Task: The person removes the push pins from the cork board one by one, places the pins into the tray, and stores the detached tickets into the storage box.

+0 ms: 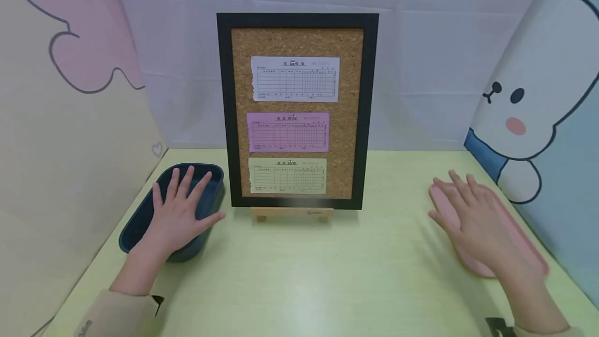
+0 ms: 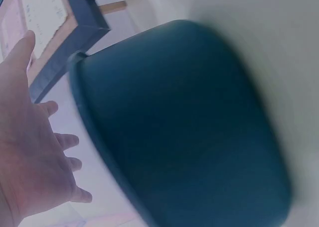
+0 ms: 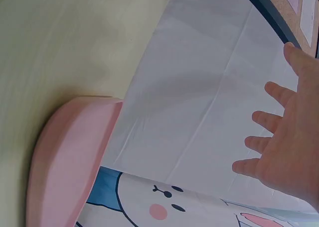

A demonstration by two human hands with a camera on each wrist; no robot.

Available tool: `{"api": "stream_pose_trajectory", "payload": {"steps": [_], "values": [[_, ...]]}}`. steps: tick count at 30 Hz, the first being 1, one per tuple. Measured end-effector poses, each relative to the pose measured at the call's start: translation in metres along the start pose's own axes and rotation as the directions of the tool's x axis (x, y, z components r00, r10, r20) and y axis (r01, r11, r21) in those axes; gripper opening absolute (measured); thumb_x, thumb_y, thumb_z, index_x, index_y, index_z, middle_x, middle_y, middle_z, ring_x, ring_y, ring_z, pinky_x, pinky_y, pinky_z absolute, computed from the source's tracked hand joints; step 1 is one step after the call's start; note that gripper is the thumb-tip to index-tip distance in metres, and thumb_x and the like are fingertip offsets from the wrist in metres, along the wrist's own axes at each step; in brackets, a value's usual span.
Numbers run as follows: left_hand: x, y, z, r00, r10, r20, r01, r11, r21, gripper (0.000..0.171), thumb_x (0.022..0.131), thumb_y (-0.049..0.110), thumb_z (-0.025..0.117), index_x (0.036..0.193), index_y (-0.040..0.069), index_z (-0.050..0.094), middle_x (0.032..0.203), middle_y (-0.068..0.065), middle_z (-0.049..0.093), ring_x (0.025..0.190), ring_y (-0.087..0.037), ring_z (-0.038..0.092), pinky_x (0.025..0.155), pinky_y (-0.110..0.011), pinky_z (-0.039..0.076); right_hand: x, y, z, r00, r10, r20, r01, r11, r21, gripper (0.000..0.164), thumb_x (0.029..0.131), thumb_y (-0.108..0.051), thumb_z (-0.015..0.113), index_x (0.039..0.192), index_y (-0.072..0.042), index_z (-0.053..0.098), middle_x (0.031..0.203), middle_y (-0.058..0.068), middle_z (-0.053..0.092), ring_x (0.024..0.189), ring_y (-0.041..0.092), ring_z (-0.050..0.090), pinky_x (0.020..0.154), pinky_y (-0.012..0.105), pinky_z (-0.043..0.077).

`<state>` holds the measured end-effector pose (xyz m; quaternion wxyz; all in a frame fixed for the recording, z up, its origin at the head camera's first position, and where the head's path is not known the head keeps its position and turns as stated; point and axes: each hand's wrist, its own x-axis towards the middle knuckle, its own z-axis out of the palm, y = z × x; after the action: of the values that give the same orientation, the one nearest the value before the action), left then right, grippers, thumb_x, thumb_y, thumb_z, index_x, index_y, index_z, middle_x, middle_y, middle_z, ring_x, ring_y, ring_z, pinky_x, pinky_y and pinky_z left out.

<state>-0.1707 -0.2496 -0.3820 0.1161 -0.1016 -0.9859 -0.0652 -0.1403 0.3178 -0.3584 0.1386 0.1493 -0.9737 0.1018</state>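
My left hand (image 1: 175,222), fingers spread, hovers over a dark blue bin (image 1: 135,225) on the left of the table. In the left wrist view the bin's outer wall (image 2: 179,127) fills the middle, with the palm above its rim. Over a pink tray (image 1: 524,241) at the right, my right hand (image 1: 477,225) is held with fingers apart and nothing in it. A black-framed cork board (image 1: 346,118) stands between the hands. Pinned to it, top to bottom, are a white slip (image 1: 296,79), a pink slip (image 1: 287,133) and a pale yellow slip (image 1: 287,176).
A small wooden easel (image 1: 292,212) holds the board up near the back of the pale table (image 1: 299,274). White cloth (image 1: 421,66) hangs behind it. Side panels with cartoon prints, including a white animal (image 1: 538,103) on the right, border the table.
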Motion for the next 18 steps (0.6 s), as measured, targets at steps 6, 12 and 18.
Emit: {"api": "stream_pose_trajectory", "payload": {"steps": [6, 12, 18], "values": [[0.009, 0.007, -0.019, 0.997, 0.01, -0.081, -0.012, 1.0, -0.015, 0.092, 0.08, 0.068, 0.055, 0.152, 0.027, 0.015, 0.157, -0.018, 0.007, 0.144, -0.039, -0.006, 0.103, -0.071, -0.004, 0.011, -0.007, -0.016, 0.999, 0.011, -0.03, -0.01, 0.999, 0.046, 0.069, 0.094, -0.04, 0.054, 0.151, -0.018, 0.021, 0.159, 0.011, 0.004, 0.144, 0.034, -0.006, 0.112, 0.058, 0.002], [0.021, 0.015, -0.04, 0.992, -0.004, -0.129, -0.002, 0.999, -0.047, 0.09, 0.08, 0.065, 0.058, 0.151, 0.026, 0.019, 0.156, -0.017, 0.012, 0.143, -0.039, 0.002, 0.103, -0.072, 0.003, 0.022, -0.017, -0.031, 0.99, -0.022, -0.139, 0.034, 0.996, 0.085, 0.071, 0.09, -0.034, 0.063, 0.149, -0.016, 0.028, 0.156, 0.016, 0.018, 0.144, 0.035, 0.006, 0.112, 0.058, 0.01], [0.034, 0.026, -0.063, 0.983, -0.006, -0.182, -0.011, 0.996, -0.089, 0.089, 0.081, 0.059, 0.061, 0.151, 0.023, 0.019, 0.156, -0.018, 0.012, 0.143, -0.041, 0.005, 0.105, -0.069, 0.002, 0.039, -0.034, -0.046, 0.936, -0.085, -0.342, 0.122, 0.989, 0.087, 0.073, 0.081, -0.029, 0.073, 0.144, -0.017, 0.039, 0.15, 0.015, 0.034, 0.137, 0.037, 0.03, 0.101, 0.061, 0.031]]}}
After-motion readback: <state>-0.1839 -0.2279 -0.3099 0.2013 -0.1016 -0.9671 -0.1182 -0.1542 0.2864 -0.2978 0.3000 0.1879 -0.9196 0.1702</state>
